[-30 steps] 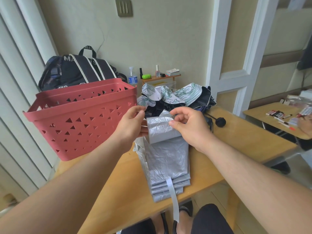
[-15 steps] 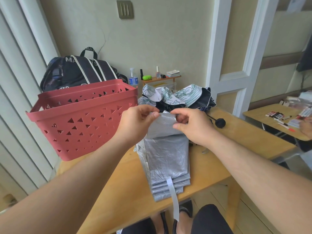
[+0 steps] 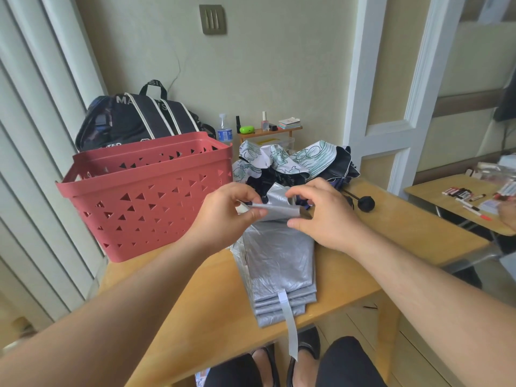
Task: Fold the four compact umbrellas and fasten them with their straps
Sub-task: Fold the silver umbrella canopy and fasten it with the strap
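I'm pleating the silver, flat-folded compact umbrella (image 3: 279, 263) lying on the light wooden desk (image 3: 391, 219), just beside the red perforated plastic basket (image 3: 145, 196); left hand (image 3: 223, 216) and right hand (image 3: 321, 216) are both pinching its far-end panel, fingers clamped on the fabric; the pale grey strap (image 3: 289, 328) is hanging loose off the near edge; next I'm likely rolling it tight, then wrapping that strap; the white-and-navy patterned umbrella heap (image 3: 293, 163) behind is waiting.

Silver umbrella (image 3: 279, 263) handle hidden (behind hands (image 3: 223, 216)); basket (image 3: 145, 196) contents unseen
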Demonstrator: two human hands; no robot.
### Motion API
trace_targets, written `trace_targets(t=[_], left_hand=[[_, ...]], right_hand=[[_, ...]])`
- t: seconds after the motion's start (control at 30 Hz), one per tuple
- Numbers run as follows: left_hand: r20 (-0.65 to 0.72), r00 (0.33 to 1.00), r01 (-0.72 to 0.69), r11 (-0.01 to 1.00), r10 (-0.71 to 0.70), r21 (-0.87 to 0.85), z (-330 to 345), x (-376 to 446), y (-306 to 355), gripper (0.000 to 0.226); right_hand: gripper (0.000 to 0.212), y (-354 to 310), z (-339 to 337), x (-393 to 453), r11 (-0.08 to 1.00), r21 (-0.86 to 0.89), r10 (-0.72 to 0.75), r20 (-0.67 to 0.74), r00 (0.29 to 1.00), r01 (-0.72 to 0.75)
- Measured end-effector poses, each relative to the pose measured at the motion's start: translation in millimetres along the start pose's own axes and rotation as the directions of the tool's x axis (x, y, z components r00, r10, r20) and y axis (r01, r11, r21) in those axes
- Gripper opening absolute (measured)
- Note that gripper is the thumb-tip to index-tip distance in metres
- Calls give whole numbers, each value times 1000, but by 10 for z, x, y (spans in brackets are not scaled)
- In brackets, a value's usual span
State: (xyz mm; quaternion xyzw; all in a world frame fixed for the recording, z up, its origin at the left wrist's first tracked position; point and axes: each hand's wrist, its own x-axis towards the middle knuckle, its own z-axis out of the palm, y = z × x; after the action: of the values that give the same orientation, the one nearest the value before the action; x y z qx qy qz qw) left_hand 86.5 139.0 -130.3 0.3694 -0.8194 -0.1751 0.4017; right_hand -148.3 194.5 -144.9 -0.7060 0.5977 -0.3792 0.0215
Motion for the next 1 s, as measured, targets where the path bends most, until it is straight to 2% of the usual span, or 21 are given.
trace_targets(t=[0.07, 0.13, 0.2, 0.27, 0.4, 0.53, 0.6, 0.7, 0.83, 0.87, 1.0], left_hand=[[69, 998, 3, 999, -1, -33, 7, -59, -12, 12], [117, 993, -11, 999, 15, -36, 23, -122, -45, 15], [159, 986, -59, 998, 53, 32, 41, -178, -69, 36], [198, 976, -116, 986, 90, 120, 82, -210, -88, 51], [254, 952, -238, 936, 172, 260, 186, -287, -157, 32], [368, 905, -328, 901, 213, 285, 243, -417, -219, 38], [420, 888, -323, 906, 190, 273, 235, -472, -219, 33], [459, 879, -262, 934, 127, 244, 189, -490, -213, 37], [242, 961, -192, 955, 135, 226, 316, -308, -105, 43], [230, 966, -173, 951, 114, 255, 400, -245, -78, 43], [373, 928, -175, 895, 11, 409, 767, -107, -92, 46]], right_hand=[[52, 36, 52, -29, 998, -50, -43, -9, 999, 43], [29, 80, 89, -57, 987, -107, -128, -83, 988, 119], [18, 83, 114, -116, 979, -133, -165, -99, 981, 151], [17, 58, 135, -190, 978, -106, -189, -71, 979, 181], [14, 103, 198, -358, 961, -119, -249, 25, 968, 250], [15, 200, 264, -567, 950, -157, -250, 137, 959, 270], [15, 225, 279, -639, 946, -161, -251, 179, 951, 280], [15, 244, 289, -692, 938, -189, -245, 226, 943, 290], [21, 214, 293, -699, 920, -246, -217, 327, 920, 305], [23, 200, 291, -696, 916, -265, -197, 357, 913, 302], [28, 140, 263, -696, 917, -286, -140, 420, 897, 277]])
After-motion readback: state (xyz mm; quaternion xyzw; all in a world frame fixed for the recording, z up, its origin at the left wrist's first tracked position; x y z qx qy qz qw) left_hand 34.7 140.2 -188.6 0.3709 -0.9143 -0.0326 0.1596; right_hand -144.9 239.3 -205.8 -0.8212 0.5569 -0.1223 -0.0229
